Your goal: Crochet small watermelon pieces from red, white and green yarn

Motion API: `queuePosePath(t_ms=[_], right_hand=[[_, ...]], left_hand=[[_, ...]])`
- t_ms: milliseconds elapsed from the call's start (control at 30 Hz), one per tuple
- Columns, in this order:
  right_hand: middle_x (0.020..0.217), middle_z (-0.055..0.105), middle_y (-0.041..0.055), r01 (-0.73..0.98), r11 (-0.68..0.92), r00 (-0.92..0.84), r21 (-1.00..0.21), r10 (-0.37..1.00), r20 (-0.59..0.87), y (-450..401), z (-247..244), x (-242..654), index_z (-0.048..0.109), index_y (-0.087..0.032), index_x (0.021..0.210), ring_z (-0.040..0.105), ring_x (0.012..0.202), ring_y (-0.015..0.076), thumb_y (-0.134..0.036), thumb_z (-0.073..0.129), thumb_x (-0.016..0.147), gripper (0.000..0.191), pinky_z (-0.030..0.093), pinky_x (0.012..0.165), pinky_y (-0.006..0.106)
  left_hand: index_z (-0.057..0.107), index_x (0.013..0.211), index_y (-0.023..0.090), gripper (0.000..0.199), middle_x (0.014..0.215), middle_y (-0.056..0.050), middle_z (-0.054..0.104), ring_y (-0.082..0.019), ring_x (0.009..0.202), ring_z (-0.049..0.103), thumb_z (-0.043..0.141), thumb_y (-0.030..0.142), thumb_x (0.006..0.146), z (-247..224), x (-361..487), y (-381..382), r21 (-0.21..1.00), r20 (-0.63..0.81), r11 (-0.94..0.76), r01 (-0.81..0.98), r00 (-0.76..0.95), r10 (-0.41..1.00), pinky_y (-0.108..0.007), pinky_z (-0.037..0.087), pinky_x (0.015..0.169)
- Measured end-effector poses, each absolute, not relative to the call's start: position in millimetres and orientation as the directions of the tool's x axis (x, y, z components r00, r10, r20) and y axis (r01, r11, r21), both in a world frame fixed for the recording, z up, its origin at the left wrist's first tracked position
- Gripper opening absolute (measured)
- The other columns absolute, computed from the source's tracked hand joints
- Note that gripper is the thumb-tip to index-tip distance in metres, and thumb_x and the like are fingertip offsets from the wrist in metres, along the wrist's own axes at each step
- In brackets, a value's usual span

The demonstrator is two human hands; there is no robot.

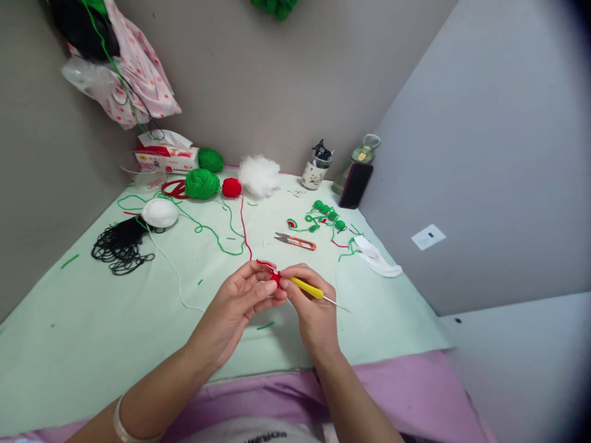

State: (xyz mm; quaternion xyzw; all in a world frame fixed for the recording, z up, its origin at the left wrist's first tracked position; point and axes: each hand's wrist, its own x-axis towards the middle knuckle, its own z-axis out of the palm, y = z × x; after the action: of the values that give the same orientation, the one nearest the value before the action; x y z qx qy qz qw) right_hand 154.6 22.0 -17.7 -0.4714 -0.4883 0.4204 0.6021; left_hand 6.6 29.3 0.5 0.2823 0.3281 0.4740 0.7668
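Between the fingertips of my left hand (244, 292) is a small red crochet piece (276, 279), pinched near the front middle of the table. A strand of red yarn (244, 224) runs from this hand back to a red yarn ball (231, 187). My right hand (314, 301) is closed around a crochet hook with a yellow handle (307, 287). The hook's thin metal end points right, past the hand, and its other tip meets the red piece. Fingers hide part of the red piece.
Orange thread snips (295, 241) lie beyond my hands. Farther back are green yarn (202, 184), white stuffing (258, 175), a jar (316, 171) and a phone (356, 186). Small green crochet pieces (339, 225) lie right, black yarn (120, 246) left. Walls border the table (138, 344).
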Motion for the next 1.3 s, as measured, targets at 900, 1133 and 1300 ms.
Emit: queuePosePath(t_ms=[900, 1133, 1300], right_hand=[[0.071, 0.066, -0.0002, -0.226, -0.045, -0.179, -0.973, 0.984, -0.003, 19, -2, 176, 0.076, -0.020, 0.078, 0.054, 0.064, 0.0122, -0.030, 0.084, 0.078, 0.013, 0.042, 0.059, 0.026], [0.069, 0.053, -0.0024, -0.426, 0.167, -0.078, -0.889, 0.972, 0.220, 32, 30, 191, 0.064, -0.026, 0.077, 0.041, 0.056, 0.0118, -0.043, 0.082, 0.078, 0.025, 0.035, 0.048, 0.026], [0.079, 0.058, -0.0014, -0.231, 0.433, 0.180, -0.871, 0.899, 0.399, 82, 97, 212, 0.067, -0.030, 0.090, 0.053, 0.069, 0.0133, -0.042, 0.070, 0.092, 0.013, 0.044, 0.060, 0.029]], left_hand=[[0.075, 0.084, 0.026, 0.020, 0.068, 0.001, 0.054, -0.017, 0.063, 0.045, 0.075, 0.046, 0.088, 38, -58, 81, 0.979, 0.044, -0.119, 0.166, 0.396, 0.917, -0.027, 0.033, 0.058], [0.072, 0.093, 0.029, 0.010, 0.090, 0.002, 0.066, -0.016, 0.077, 0.055, 0.079, 0.033, 0.087, 40, -37, 62, 0.918, 0.391, -0.354, 0.177, -0.260, 0.883, -0.027, 0.044, 0.076], [0.075, 0.097, 0.018, 0.058, 0.097, -0.013, 0.076, -0.027, 0.090, 0.073, 0.068, 0.074, 0.083, 13, 35, 3, 0.844, -0.170, 0.450, -0.291, 0.650, 0.741, -0.039, 0.057, 0.082]])
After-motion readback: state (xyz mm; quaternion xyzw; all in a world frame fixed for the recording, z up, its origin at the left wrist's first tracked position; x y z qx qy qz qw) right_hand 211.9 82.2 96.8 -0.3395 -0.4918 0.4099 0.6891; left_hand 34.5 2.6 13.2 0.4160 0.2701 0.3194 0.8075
